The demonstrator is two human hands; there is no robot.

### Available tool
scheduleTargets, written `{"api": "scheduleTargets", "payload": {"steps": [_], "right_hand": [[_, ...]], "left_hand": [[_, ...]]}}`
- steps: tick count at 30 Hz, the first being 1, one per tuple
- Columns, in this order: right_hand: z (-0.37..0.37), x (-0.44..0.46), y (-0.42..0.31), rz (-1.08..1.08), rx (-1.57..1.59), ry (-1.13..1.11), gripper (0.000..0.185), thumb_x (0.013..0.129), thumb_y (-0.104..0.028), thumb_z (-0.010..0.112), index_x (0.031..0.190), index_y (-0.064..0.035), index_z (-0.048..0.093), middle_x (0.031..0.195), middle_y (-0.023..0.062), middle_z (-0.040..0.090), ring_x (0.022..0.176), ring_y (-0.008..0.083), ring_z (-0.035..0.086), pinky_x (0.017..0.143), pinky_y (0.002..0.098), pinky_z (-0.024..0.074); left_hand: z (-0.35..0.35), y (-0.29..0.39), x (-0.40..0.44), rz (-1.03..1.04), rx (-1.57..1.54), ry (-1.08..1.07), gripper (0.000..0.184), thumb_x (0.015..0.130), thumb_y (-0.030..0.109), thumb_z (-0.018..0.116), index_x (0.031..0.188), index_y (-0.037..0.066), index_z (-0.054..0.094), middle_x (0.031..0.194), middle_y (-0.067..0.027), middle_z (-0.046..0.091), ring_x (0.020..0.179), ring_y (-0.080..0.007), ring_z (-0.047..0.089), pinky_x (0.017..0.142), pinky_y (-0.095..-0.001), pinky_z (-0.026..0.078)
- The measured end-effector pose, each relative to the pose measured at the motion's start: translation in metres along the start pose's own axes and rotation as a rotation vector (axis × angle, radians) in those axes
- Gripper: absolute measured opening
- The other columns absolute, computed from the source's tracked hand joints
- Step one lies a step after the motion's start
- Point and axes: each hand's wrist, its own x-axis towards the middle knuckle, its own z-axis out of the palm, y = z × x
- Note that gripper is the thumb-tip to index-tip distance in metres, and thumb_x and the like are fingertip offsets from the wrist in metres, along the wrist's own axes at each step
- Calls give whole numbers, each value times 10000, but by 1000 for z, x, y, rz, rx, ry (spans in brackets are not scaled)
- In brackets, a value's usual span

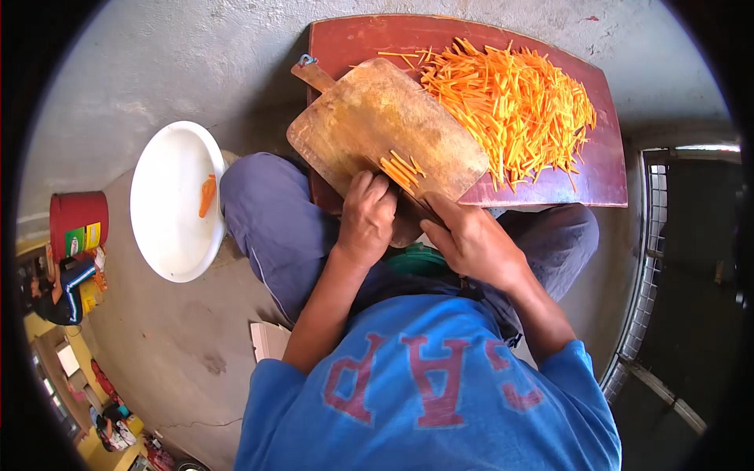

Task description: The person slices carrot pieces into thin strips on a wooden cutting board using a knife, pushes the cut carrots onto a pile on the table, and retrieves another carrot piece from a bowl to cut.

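A worn wooden cutting board point(369, 110) lies at a slant in front of me, with a blue loop through its handle. My left hand point(367, 213) is at its near edge with fingers curled down; whatever they press on is hidden. My right hand point(477, 239) is closed on a knife point(414, 210), whose dark blade is partly hidden and points toward my left hand. Several cut carrot sticks point(402, 171) lie on the board just beyond the blade. Right of the board spreads a big heap of carrot sticks point(510, 114).
Board and heap rest on a dark red table top point(605, 149) against the wall. A white basin point(161, 204) with an orange carrot piece point(207, 196) stands left of my knee. Further left are a red bucket point(71, 206) and other people. Something green point(420, 257) is between my legs.
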Motion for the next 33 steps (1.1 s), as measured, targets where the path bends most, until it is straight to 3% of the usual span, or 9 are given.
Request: {"api": "scheduleTargets", "payload": {"steps": [4,7,10,13,22,33], "right_hand": [[3,0,9,68,15,-52,309,1095,-134,725,1347,36,666,1027,331,749,1009,551,735,840,558,582],[6,7,13,-25,12,5,315,1097,-132,720,1359,32,660,1046,333,755,1017,547,740,851,558,589],[-7,-2,-5,72,-15,-77,333,1100,-136,719,1380,34,659,1088,331,767,1051,542,746,881,546,603],[7,1,7,-15,46,31,273,1050,-94,744,1265,52,661,977,349,730,965,565,727,812,590,588],[-4,-2,5,50,68,-18,332,1110,-167,725,1365,37,669,994,352,716,942,551,720,796,542,567],[2,1,10,-16,28,9,357,1071,-138,741,1361,52,655,1043,350,744,1004,562,733,844,577,591]], "left_hand": [[2,3,0,-24,7,14,50,792,5,677,783,-24,638,962,-208,619,988,-444,626,929,-557,568],[0,2,1,-7,43,-2,48,775,-7,685,777,-21,639,962,-200,622,977,-432,620,914,-544,567],[0,2,0,-6,30,19,61,754,-12,695,766,-15,636,947,-186,613,959,-421,606,884,-537,554],[-2,4,0,-18,64,8,71,748,-3,702,757,-8,632,926,-167,599,942,-410,595,857,-536,535],[2,5,0,-57,29,68,80,730,-11,701,776,11,640,941,-158,619,948,-409,601,853,-546,523],[1,1,1,-46,60,51,98,756,-25,733,845,-1,702,930,-161,633,943,-416,618,878,-545,526]]}}
